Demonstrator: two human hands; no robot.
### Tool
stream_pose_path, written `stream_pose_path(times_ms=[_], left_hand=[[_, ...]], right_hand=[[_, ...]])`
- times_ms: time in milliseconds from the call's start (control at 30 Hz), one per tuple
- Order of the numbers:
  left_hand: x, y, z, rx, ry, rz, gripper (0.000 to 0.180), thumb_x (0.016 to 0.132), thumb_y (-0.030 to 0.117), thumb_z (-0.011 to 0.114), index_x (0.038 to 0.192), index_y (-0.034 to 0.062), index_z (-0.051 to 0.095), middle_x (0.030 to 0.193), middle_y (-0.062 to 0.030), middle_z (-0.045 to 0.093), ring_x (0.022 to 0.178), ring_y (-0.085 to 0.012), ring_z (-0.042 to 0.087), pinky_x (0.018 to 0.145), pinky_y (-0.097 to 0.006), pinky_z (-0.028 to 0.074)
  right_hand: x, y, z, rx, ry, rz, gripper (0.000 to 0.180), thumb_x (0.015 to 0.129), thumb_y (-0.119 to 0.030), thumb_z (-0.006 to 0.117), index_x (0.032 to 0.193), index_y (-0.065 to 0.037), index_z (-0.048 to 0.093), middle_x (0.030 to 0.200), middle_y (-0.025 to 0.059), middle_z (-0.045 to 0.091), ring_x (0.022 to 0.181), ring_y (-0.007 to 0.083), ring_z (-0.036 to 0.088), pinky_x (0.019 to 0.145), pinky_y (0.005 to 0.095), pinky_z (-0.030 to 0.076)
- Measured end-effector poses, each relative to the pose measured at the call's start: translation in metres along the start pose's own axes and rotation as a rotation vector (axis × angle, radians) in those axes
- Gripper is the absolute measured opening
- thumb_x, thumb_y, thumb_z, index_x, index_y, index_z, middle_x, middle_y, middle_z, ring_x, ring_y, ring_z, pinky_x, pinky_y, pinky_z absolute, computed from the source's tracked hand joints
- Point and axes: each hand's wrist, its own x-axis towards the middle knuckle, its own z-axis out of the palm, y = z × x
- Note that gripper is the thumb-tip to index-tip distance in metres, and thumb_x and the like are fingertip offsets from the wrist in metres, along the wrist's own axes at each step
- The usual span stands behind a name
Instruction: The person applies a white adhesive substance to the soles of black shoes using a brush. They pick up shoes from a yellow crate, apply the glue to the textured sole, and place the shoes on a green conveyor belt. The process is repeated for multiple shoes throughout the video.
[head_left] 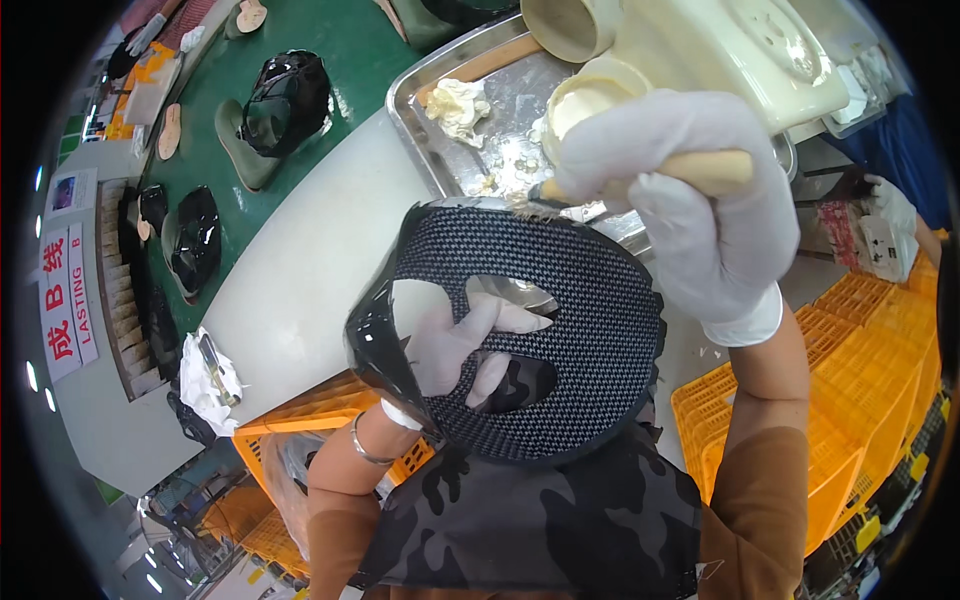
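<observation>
From my remote seat, I have the left hand, in a thin white glove, at the black-and-grey woven fabric shoe upper, which is held up in front of the body, just short of the counter's near edge. Its fingers are closed around the narrow strip between two cut-outs; I cannot tell how tightly. A band of glossy black material runs along the upper's left side.

My right hand, also white-gloved, has its fingers curled around a brush with a pale wooden handle. The bristles are at the upper's far edge, though I cannot tell how firmly they press.

Just beyond, I see a shallow metal tray bearing a crumpled off-white lump, white smears and a cream-coloured round cup, partly behind my right hand. The smooth white counter lies to the tray's left, next to a green work surface carrying a glossy black shoe piece. Orange plastic crates stand to my right.
</observation>
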Motion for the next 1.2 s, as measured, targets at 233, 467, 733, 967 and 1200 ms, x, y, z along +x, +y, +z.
stream_pose_path(times_ms=[233,467,733,967,1200], left_hand=[[-0.018,0.002,-0.003,-0.286,0.278,-0.025,0.033,0.096,0.017,0.032,0.099,-0.0063,0.056,0.076,-0.012,0.059,0.035,-0.0078,0.037,0.033,-0.019,0.03],[-0.026,0.001,0.003,-0.316,0.374,0.12,0.036,0.097,0.025,0.034,0.098,-0.003,0.056,0.055,-0.0059,0.05,0.033,-0.0076,0.036,0.031,-0.019,0.028],[-0.03,-0.028,-0.017,-0.689,0.372,0.317,0.037,0.096,0.036,0.034,0.104,0.0055,0.054,0.047,-0.0036,0.041,0.031,-0.0098,0.034,0.028,-0.021,0.026],[-0.027,-0.031,-0.01,-0.485,0.566,0.476,0.039,0.097,0.035,0.03,0.105,0.0051,0.053,0.046,-0.0054,0.042,0.032,-0.0105,0.034,0.031,-0.021,0.027],[-0.027,-0.022,-0.009,-0.392,0.623,0.592,0.04,0.097,0.037,0.028,0.103,0.004,0.052,0.048,-0.007,0.044,0.033,-0.0109,0.034,0.032,-0.022,0.029]], right_hand=[[-0.027,0.007,-0.015,-0.086,0.022,0.159,0.023,0.093,-0.019,0.044,0.094,0.003,0.049,0.083,0.0102,0.061,0.068,0.0113,0.057,0.063,0.0224,0.047],[-0.011,0.009,0.006,0.007,0.256,-0.049,0.024,0.095,-0.018,0.039,0.097,0.004,0.05,0.084,0.0114,0.06,0.065,0.011,0.055,0.057,0.0203,0.044],[-0.06,0.019,0.018,0.112,0.532,0.162,0.031,0.094,-0.029,0.045,0.094,0.002,0.049,0.082,0.0128,0.058,0.063,0.0131,0.051,0.055,0.0229,0.042],[-0.059,0.0,0.014,0.127,0.539,0.182,0.034,0.093,-0.033,0.045,0.096,0.001,0.048,0.084,0.014,0.057,0.067,0.0159,0.054,0.056,0.0248,0.044],[-0.034,0.016,0.029,0.165,0.594,0.072,0.018,0.095,-0.016,0.039,0.099,0.001,0.046,0.086,0.0132,0.057,0.071,0.0152,0.057,0.054,0.0235,0.047]])
